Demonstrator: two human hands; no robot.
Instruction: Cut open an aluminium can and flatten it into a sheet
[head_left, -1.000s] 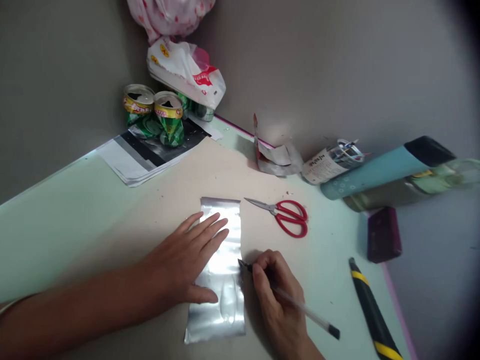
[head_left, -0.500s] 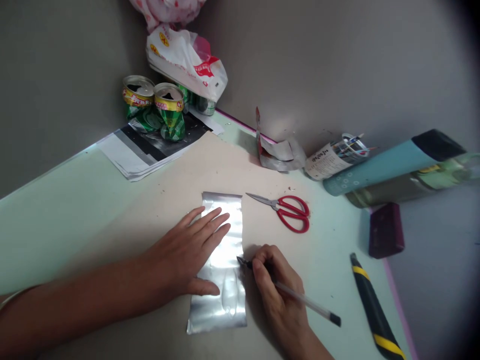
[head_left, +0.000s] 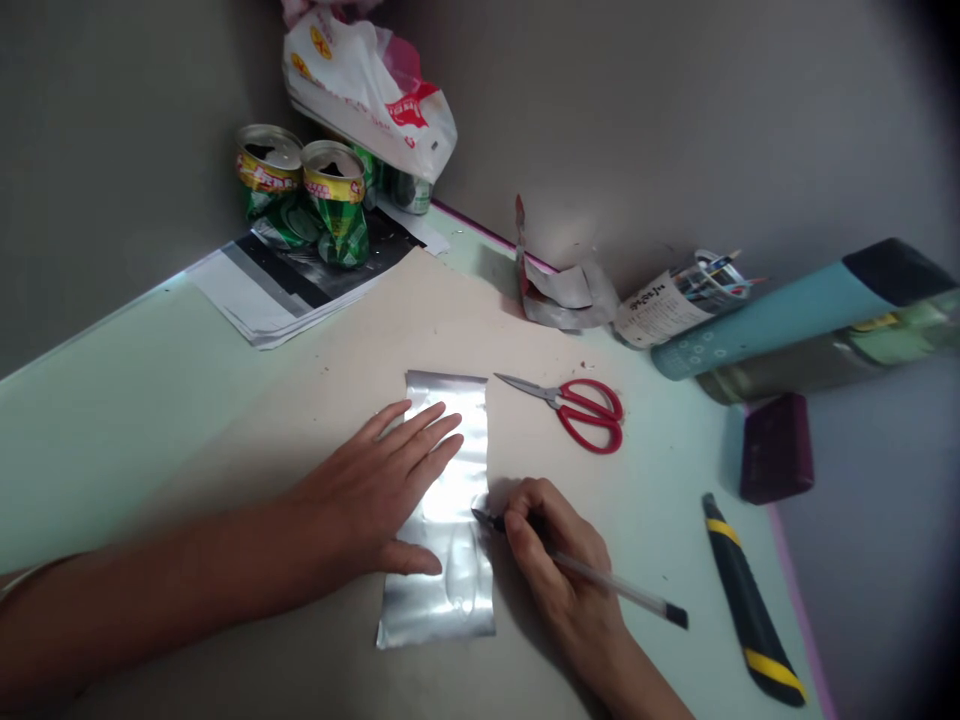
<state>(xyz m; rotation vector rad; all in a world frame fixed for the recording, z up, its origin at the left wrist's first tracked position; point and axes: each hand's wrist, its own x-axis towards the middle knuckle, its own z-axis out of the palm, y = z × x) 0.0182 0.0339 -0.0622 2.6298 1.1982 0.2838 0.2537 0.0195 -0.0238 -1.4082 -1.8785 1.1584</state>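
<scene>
A shiny silver metal sheet (head_left: pixel 450 600), long and slightly rippled, lies on the table in front of me. My left hand (head_left: pixel 394 480) rests flat across it with fingers spread, the fingertips and thumb on the metal. In my right hand (head_left: pixel 562 560) is a pen (head_left: pixel 615 585) with a clear barrel and black end cap, gripped near its point. The pen's tip meets the sheet by its right edge, about halfway down. Red-handled scissors (head_left: pixel 577 405) lie just right of the sheet's top, blades toward it.
Crushed green cans (head_left: pixel 337 215) stand on papers (head_left: pixel 259 315) at the back left, beside a white plastic bag (head_left: pixel 367 90). Cut metal scraps (head_left: pixel 566 295), a pen cup (head_left: pixel 667 305), a teal bottle (head_left: pixel 765 320), a dark red box (head_left: pixel 778 447) and a black-and-yellow cutter (head_left: pixel 750 600) line the right.
The whole view has shifted slightly, so things on the table sit a little higher in the picture. Both hands keep nearly the same places on the sheet and the pen.
</scene>
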